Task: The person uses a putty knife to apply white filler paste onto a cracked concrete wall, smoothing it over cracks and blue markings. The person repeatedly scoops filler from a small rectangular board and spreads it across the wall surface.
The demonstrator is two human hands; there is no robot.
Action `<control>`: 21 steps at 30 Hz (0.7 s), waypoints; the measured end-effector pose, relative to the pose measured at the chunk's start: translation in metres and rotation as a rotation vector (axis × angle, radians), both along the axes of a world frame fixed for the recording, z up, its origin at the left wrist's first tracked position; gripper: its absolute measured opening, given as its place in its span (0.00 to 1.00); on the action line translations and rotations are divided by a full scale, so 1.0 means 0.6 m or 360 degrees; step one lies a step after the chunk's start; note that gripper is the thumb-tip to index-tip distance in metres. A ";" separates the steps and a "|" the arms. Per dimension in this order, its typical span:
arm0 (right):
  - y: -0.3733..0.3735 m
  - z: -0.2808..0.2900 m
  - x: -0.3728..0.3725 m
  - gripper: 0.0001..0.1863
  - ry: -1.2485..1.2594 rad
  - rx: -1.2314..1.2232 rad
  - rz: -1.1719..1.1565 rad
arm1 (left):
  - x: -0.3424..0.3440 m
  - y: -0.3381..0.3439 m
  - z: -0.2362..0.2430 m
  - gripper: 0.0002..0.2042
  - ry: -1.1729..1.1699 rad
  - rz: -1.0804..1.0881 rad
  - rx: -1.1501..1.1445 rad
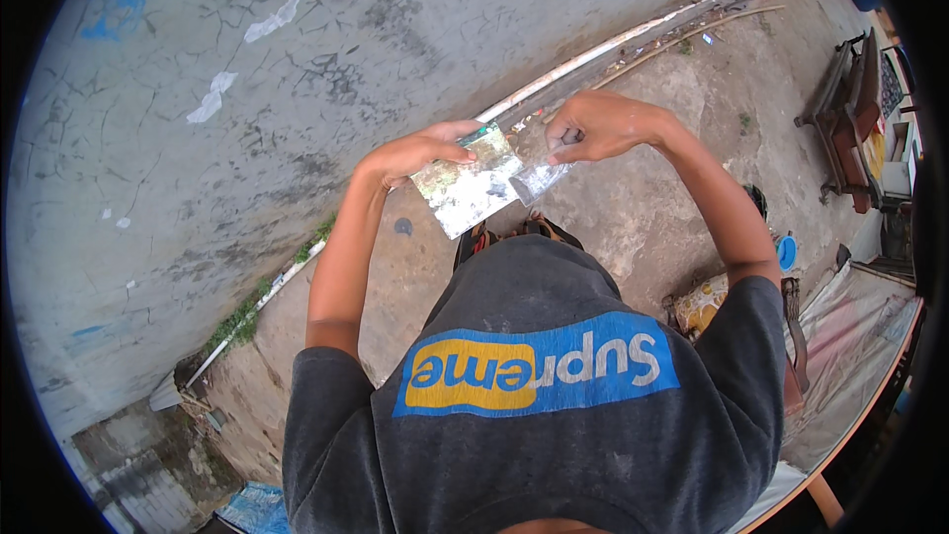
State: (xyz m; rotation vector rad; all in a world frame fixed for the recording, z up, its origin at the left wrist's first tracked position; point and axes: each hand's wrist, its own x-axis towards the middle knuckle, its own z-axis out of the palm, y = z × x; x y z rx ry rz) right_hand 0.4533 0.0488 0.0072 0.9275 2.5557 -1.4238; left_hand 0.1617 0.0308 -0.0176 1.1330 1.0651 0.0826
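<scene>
My left hand (425, 150) grips the upper left edge of a flat, rectangular, shiny sheet (473, 183) that looks like a mirror or glass pane. Bright glare and greenish patches show on its face, and it tilts in front of my chest. My right hand (600, 126) is closed in a pinch on a smaller, clear, glossy piece (542, 178). That piece meets or overlaps the sheet's right edge; whether the two are joined I cannot tell. Below the sheet, my dark shoes (539, 225) partly show on the ground.
A cracked grey wall (247, 109) rises on the left, with a white pipe (583, 57) along its foot. Wooden furniture (845, 124) stands at the far right. A blue round container (786, 251) and a patterned yellow-white bundle (700, 305) lie near my right arm.
</scene>
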 end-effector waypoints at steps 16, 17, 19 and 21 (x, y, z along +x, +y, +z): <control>-0.004 -0.039 -0.065 0.14 0.0252 -0.0610 0.0158 | 0.015 0.014 -0.043 0.36 0.0180 0.0113 -0.0321; -0.001 -0.032 -0.057 0.14 0.0278 -0.0595 0.0054 | 0.018 0.011 -0.036 0.36 0.0174 0.0104 -0.0312; 0.011 -0.022 -0.029 0.13 0.0327 -0.0565 -0.0163 | 0.010 0.009 -0.032 0.36 0.0091 0.0096 -0.0314; 0.023 -0.041 -0.010 0.13 0.0285 -0.0384 -0.0225 | 0.008 0.007 -0.022 0.35 0.0148 0.0101 -0.0265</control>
